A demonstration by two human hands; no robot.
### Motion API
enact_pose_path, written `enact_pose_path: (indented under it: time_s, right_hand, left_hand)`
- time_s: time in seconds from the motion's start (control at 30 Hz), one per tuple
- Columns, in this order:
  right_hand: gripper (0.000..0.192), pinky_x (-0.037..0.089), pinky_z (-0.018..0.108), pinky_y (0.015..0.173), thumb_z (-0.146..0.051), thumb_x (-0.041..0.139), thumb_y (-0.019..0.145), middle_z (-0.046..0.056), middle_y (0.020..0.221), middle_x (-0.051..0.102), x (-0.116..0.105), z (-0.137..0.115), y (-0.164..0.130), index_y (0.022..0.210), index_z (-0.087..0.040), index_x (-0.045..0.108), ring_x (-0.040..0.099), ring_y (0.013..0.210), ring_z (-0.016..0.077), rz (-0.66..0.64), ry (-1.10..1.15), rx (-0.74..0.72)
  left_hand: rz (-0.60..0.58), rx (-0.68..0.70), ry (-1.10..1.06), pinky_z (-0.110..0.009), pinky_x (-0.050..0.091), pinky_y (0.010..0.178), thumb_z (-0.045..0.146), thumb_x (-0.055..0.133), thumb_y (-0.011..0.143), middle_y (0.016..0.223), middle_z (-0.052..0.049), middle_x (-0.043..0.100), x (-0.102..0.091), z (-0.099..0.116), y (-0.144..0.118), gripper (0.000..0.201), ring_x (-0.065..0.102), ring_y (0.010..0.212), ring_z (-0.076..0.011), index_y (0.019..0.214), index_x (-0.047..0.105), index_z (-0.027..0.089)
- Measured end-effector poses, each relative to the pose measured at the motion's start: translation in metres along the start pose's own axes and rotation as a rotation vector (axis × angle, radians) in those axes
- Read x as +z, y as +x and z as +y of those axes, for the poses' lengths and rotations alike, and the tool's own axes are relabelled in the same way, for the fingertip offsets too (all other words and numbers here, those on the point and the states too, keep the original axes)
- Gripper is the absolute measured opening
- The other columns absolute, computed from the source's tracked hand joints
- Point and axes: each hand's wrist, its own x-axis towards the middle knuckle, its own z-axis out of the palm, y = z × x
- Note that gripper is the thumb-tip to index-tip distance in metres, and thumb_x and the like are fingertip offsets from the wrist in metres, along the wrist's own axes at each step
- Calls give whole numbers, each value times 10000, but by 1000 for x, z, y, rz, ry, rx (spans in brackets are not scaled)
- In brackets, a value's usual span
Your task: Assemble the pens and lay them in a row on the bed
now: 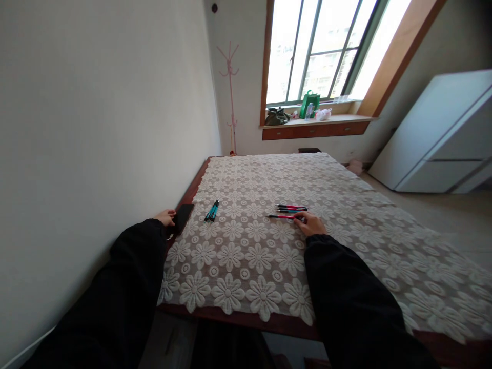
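My right hand (312, 224) pinches the end of a red and black pen (282, 217), which lies low over the tablecloth with its tip pointing left. Just beyond it, a small group of pens (291, 208), red and teal with black parts, rests side by side. At the table's left edge, my left hand (165, 218) has its fingers on a black flat object (183, 218) beside the wall; what it is I cannot make out. Between the hands, nearer the left one, several teal and black pens (212, 210) lie in a loose bundle, tips fanned.
A lace tablecloth (246, 256) with raised flowers covers the dark red wooden table (284, 324). The white wall (115, 128) runs close along the left. Behind stand a pink coat rack (231, 97) and a windowsill (326, 120) with bags; a white fridge (434, 138) is at right.
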Motion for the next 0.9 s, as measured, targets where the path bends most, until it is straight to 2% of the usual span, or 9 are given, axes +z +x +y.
enact_pose_path:
  time_s: [0.1, 0.3, 0.57, 0.9]
  right_hand:
    - [261, 447, 325, 693, -372, 588, 776, 61, 838, 672, -1, -1, 0, 930, -215, 729, 589, 717, 207, 0, 6, -8]
    - [257, 440, 320, 670, -389, 597, 767, 55, 824, 663, -1, -2, 0, 907, -217, 726, 583, 689, 198, 22, -21, 3]
    - [259, 441, 323, 682, -392, 603, 762, 53, 847, 670, 1, 1, 2, 906, -215, 724, 581, 689, 193, 7, -22, 5]
    - [247, 451, 327, 712, -359, 592, 777, 65, 907, 684, 0, -1, 0, 926, -213, 723, 597, 741, 208, 9, -16, -9]
  left_hand:
    - [-36, -3, -72, -300, 533, 894, -26, 743, 450, 1277, -164, 630, 2, -5, -3, 717, 605, 1182, -280, 1124, 583, 161]
    - [-71, 17, -147, -363, 488, 995, -54, 773, 349, 1387, -160, 557, 3, -10, -3, 916, 522, 1287, -330, 1208, 572, 192]
    - [-107, 65, -181, -362, 437, 1048, -71, 705, 409, 1476, -177, 457, 3, -17, -9, 942, 425, 1373, -328, 1296, 504, 171]
    - [-123, 77, -181, -372, 410, 1080, -78, 718, 404, 1480, -214, 435, 3, -18, -5, 945, 410, 1377, -350, 1295, 498, 144]
